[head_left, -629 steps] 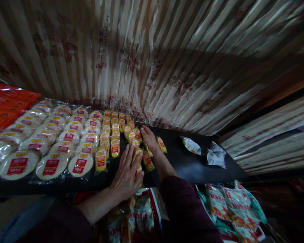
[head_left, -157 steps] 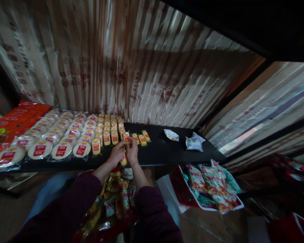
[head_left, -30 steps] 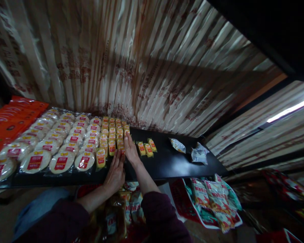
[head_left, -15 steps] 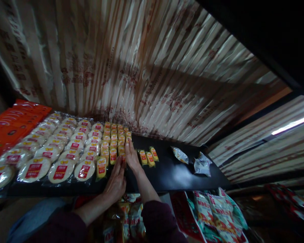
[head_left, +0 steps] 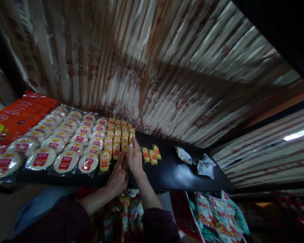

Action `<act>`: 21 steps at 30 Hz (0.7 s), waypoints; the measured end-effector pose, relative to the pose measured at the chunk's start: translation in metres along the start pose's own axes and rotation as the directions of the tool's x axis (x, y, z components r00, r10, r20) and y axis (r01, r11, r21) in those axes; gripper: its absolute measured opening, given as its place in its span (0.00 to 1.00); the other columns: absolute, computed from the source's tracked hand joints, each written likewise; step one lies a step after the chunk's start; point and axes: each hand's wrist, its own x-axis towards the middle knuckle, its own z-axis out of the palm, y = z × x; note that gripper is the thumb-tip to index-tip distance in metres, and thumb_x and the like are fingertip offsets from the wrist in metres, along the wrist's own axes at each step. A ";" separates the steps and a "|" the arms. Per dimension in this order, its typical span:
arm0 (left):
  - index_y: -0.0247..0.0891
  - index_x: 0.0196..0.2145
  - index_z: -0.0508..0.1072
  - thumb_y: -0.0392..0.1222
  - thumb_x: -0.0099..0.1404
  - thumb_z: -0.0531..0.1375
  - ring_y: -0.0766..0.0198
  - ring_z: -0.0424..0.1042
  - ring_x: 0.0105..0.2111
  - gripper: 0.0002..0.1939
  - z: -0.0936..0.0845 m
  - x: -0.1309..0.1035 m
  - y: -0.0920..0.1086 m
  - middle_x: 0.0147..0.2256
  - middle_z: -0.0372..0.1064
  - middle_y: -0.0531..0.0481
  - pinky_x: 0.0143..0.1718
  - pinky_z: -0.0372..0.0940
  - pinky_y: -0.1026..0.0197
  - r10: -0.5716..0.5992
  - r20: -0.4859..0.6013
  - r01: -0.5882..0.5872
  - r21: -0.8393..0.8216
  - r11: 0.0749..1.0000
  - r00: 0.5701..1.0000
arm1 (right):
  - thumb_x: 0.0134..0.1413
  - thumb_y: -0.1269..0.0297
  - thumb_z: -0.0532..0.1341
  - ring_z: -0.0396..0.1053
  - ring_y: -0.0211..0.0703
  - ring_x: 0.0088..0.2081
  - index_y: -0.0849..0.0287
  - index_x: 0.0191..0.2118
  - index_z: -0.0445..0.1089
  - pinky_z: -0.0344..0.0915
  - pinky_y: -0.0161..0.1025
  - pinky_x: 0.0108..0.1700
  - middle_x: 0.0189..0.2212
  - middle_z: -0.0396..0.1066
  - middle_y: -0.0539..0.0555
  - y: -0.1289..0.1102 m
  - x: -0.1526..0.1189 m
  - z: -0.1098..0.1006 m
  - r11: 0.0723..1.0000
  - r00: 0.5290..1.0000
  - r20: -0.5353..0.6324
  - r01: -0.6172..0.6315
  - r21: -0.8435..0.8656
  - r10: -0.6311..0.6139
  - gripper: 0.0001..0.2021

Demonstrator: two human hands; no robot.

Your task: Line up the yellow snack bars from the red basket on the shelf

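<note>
Small yellow packets (head_left: 116, 151) stand in tight rows on the black shelf (head_left: 167, 173). At the front of these rows is my left hand (head_left: 118, 179), its fingertips against the near end of a row and its fingers close together. My right hand (head_left: 135, 158) lies flat along the right side of the last row, fingers stretched out and touching the packets. Whether anything small sits between the two hands is hidden. Three loose yellow packets (head_left: 152, 155) lie just right of my right hand. Rows of round white packaged crackers (head_left: 66, 161) fill the shelf to the left.
Orange bags (head_left: 22, 113) lie at the far left. Two silvery-white packets, one lying (head_left: 183, 155) and one crumpled (head_left: 206, 166), rest on the right of the shelf. Below it, a container holds snack bags (head_left: 219, 211). A striped, wrinkled sheet (head_left: 152, 67) rises behind.
The view has shifted slightly, so the shelf goods appear a little to the right and mostly higher. Both hands remain against the yellow packets with little change.
</note>
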 end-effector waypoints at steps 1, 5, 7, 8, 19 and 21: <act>0.38 0.66 0.40 0.26 0.55 0.51 0.48 0.28 0.66 0.43 0.001 -0.001 -0.001 0.67 0.32 0.41 0.63 0.49 0.39 0.007 -0.006 -0.007 -0.001 1.000 1.000 | 0.65 0.57 0.44 0.57 0.47 0.61 0.63 0.61 0.57 0.54 0.51 0.62 0.59 0.60 0.63 -0.003 -0.003 -0.002 0.999 0.999 -0.014 0.031 -0.025 -0.031 0.25; 0.38 0.66 0.44 0.32 0.60 0.52 0.49 0.33 0.67 0.38 0.006 -0.004 -0.006 0.66 0.39 0.41 0.63 0.47 0.40 0.022 -0.039 -0.025 -0.084 0.996 0.999 | 0.65 0.60 0.44 0.56 0.47 0.61 0.62 0.61 0.57 0.54 0.52 0.62 0.59 0.60 0.62 -0.014 -0.018 -0.004 0.990 0.992 -0.019 0.121 -0.076 -0.123 0.23; 0.39 0.65 0.45 0.37 0.61 0.52 0.52 0.39 0.66 0.36 0.008 -0.005 -0.006 0.65 0.44 0.41 0.64 0.47 0.42 0.009 -0.047 -0.016 -0.143 0.990 0.999 | 0.65 0.60 0.44 0.56 0.46 0.61 0.61 0.61 0.57 0.55 0.52 0.62 0.58 0.61 0.61 -0.018 -0.026 -0.003 0.988 0.990 0.011 0.142 -0.056 -0.142 0.23; 0.40 0.65 0.46 0.39 0.62 0.52 0.53 0.42 0.66 0.35 0.007 -0.005 -0.006 0.64 0.47 0.42 0.64 0.47 0.44 -0.003 -0.050 -0.005 -0.161 0.987 0.999 | 0.65 0.60 0.44 0.57 0.46 0.61 0.61 0.61 0.57 0.55 0.52 0.62 0.58 0.61 0.61 -0.021 -0.030 -0.002 0.988 0.989 0.026 0.145 -0.043 -0.144 0.23; 0.37 0.52 0.68 0.29 0.57 0.53 0.52 0.63 0.52 0.24 -0.059 -0.002 0.016 0.51 0.64 0.39 0.52 0.64 0.46 0.114 0.038 -0.114 -0.002 0.993 0.993 | 0.64 0.56 0.46 0.65 0.46 0.55 0.61 0.57 0.61 0.60 0.49 0.58 0.53 0.68 0.61 -0.037 -0.053 0.001 0.978 0.999 0.005 -0.044 0.203 0.044 0.22; 0.37 0.44 0.72 0.27 0.57 0.50 0.55 0.67 0.47 0.19 -0.073 -0.003 0.028 0.45 0.69 0.41 0.48 0.67 0.50 0.136 0.021 -0.136 0.000 0.991 0.990 | 0.63 0.53 0.48 0.69 0.45 0.49 0.59 0.55 0.62 0.66 0.46 0.52 0.48 0.71 0.59 -0.039 -0.075 -0.010 0.943 0.990 -0.015 -0.131 0.306 0.142 0.21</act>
